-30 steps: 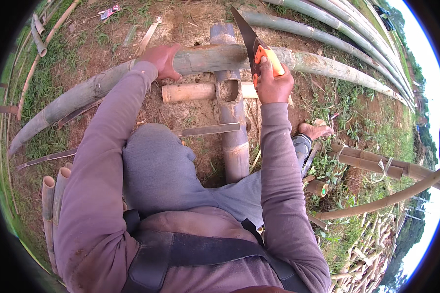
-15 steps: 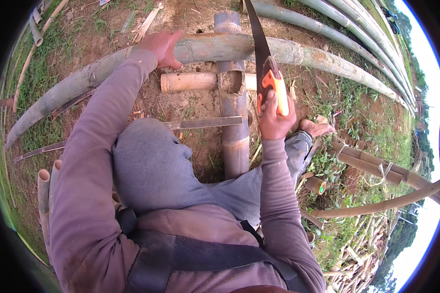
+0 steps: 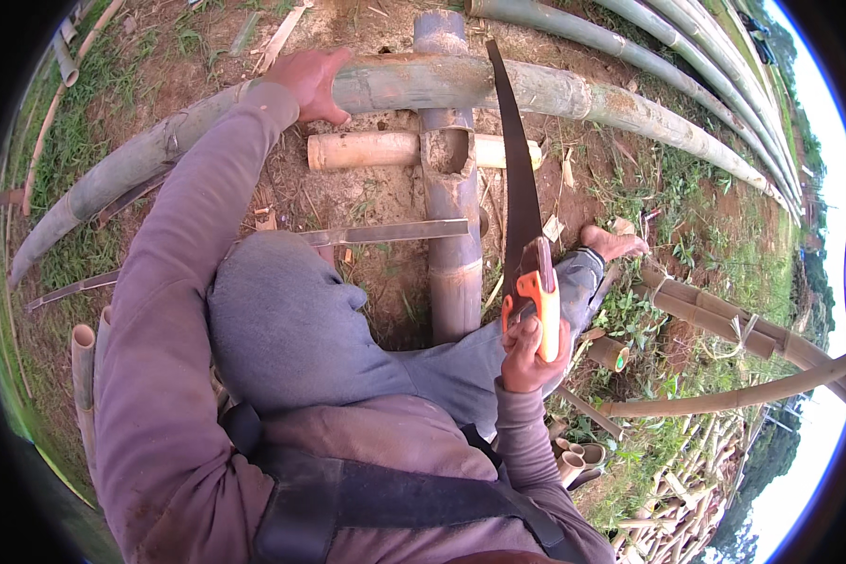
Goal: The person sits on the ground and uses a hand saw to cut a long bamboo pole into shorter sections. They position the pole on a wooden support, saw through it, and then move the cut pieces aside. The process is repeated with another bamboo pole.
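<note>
My right hand (image 3: 536, 355) is closed round the orange handle of a handsaw (image 3: 520, 179). The saw's dark blade points away from me, its far end against the long greenish bamboo pole (image 3: 404, 83). To the left of the blade, my left hand (image 3: 312, 85) grips the top of that pole, thumb apart from the fingers. The pole lies across an upright-running thick bamboo post (image 3: 454, 211) with a notch cut in it. A short pale bamboo piece (image 3: 362, 150) passes under or through this post nearer to me.
A flat strip (image 3: 395, 231) lies across the post beside my knee. Several long bamboo poles (image 3: 620, 47) are stacked at the far right. Tied bamboo poles (image 3: 696, 305) and a heap of split offcuts (image 3: 686, 498) are on the right. My bare foot (image 3: 613, 242) rests near the blade's side.
My right hand has drawn the saw back toward me, and more of the blade now shows on the near side of the pole. The left hand keeps its hold.
</note>
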The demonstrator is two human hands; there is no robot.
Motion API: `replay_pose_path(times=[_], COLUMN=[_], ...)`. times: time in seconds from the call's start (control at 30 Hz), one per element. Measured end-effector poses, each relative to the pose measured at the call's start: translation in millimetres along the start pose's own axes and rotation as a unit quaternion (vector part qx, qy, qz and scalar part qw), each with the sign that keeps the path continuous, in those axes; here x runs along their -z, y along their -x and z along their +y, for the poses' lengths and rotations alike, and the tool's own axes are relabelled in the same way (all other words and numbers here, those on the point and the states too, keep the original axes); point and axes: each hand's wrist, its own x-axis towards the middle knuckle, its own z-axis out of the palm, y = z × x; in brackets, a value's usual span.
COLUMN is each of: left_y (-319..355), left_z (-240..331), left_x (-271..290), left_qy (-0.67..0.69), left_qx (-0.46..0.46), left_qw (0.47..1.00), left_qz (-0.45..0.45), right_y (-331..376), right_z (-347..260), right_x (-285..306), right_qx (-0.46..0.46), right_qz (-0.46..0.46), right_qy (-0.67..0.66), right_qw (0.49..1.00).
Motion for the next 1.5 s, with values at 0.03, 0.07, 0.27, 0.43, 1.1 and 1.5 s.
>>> replay_pose_path(times=[0.03, 0.07, 0.27, 0.43, 1.1, 1.5], left_y=[-2.8, -0.5, -0.2, -1.2, -2.9, -7.5], left_z=[0.0, 3.4, -0.9, -6.4, -5.2, -7.1], left_x=[3.6, 4.5, 7.3, -0.7, -2.1, -3.4], left_qy=[0.011, 0.023, 0.006, 0.0, 0.011, 0.031], left_qx=[-0.001, -0.004, -0.017, -0.014, -0.006, -0.037], left_qw=[1.0, 0.999, 1.0, 1.0, 1.0, 0.998], left_qz=[-0.009, -0.023, 0.005, 0.012, -0.005, 0.036], right_y=[-34.7, -77.6, -182.7, 6.6, 33.8, -149.3], right_z=[13.4, 20.0, 13.3, -3.4, 7.5, 15.3], right_x=[-16.9, -42.3, -110.3, 13.3, 24.1, -109.5], right_qx=[-0.022, -0.036, 0.037, -0.038, -0.035, -0.039], right_qz=[-0.004, -0.02, -0.035, -0.028, -0.029, -0.02], right_qy=[-0.038, -0.053, 0.052, 0.074, 0.03, -0.033], right_qw=[0.999, 0.998, 0.997, 0.996, 0.999, 0.998])
